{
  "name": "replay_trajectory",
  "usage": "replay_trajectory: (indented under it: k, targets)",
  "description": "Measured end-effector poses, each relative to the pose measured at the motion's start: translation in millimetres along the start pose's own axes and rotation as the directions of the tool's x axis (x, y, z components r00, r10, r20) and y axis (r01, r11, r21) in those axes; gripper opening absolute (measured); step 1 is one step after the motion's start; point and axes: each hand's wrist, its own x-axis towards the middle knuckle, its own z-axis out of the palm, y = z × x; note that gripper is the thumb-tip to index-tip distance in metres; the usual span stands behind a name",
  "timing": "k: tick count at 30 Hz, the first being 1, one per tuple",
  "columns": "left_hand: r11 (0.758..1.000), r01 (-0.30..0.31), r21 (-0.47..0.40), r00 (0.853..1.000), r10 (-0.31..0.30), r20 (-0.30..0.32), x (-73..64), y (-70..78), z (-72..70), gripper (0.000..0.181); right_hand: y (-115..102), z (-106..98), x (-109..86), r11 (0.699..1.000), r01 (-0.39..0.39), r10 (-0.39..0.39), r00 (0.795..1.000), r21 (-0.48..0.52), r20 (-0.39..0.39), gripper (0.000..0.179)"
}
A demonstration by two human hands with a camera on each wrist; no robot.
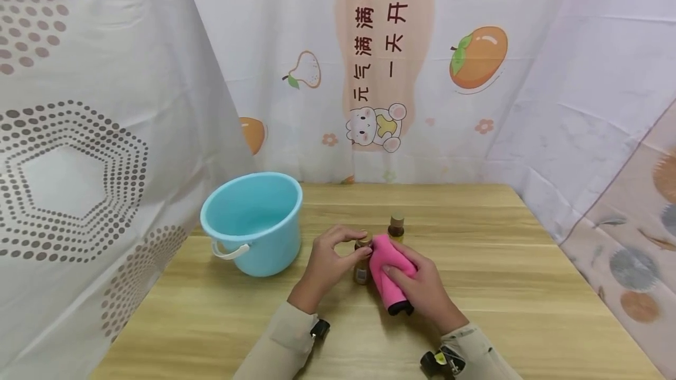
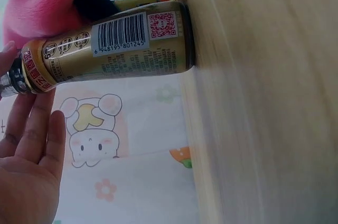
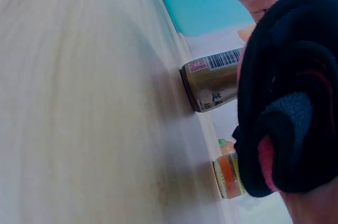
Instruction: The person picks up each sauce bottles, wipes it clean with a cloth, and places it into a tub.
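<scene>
A brown glass bottle (image 1: 362,273) with a gold label and a gold cap stands upright on the table. My left hand (image 1: 328,260) holds it at the top, thumb and forefinger about the cap and neck. In the left wrist view the bottle (image 2: 113,47) shows a barcode and a red square code. My right hand (image 1: 422,289) grips a bunched pink cloth (image 1: 389,268) with black edging, its upper end against the bottle's neck. From the right wrist view, the cloth's black, rolled end (image 3: 285,97) hides much of the right hand. Behind the cloth stands a second brown bottle (image 1: 396,226), partly covered.
A light blue bucket (image 1: 269,251) with a white handle stands on the table left of my left hand. The wooden table (image 1: 502,286) reaches back to a printed curtain (image 1: 433,151). More curtains hang at both sides.
</scene>
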Motion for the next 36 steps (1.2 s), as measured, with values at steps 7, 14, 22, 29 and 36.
replay_trajectory:
  k: [7, 14, 22, 29, 36]
  targets:
    - [1.0, -0.03, -0.002, 0.999, 0.03, 0.013, 2.6, -1.1, 2.1, 0.03, -1.6, -2.2, 0.6, 1.0, -0.019, 0.019, 1.0, -0.002, 0.002, 0.055]
    - [1.0, -0.02, -0.006, 1.0, 0.02, 0.012, 0.2, -3.2, 2.3, 0.029, -1.0, -2.9, 1.6, 0.996, -0.077, 0.081, 0.994, -0.048, 0.074, 0.056]
    - [0.999, -0.034, -0.004, 0.999, 0.034, 0.006, 1.7, -2.5, 2.6, 0.028, -0.1, -4.5, 1.6, 0.989, -0.097, 0.108, 0.99, -0.116, 0.092, 0.055]
    - [0.999, -0.021, 0.047, 1.0, 0.021, 0.012, 2.2, -0.5, 1.8, 0.028, 3.9, -4.7, 1.0, 0.966, -0.056, 0.082, 0.992, -0.252, 0.096, 0.051]
    - [0.997, -0.002, 0.072, 1.0, 0.001, 0.014, 1.5, 0.5, 1.4, 0.027, 5.9, -3.8, 0.5, 0.942, -0.012, 0.057, 0.991, -0.336, 0.124, 0.049]
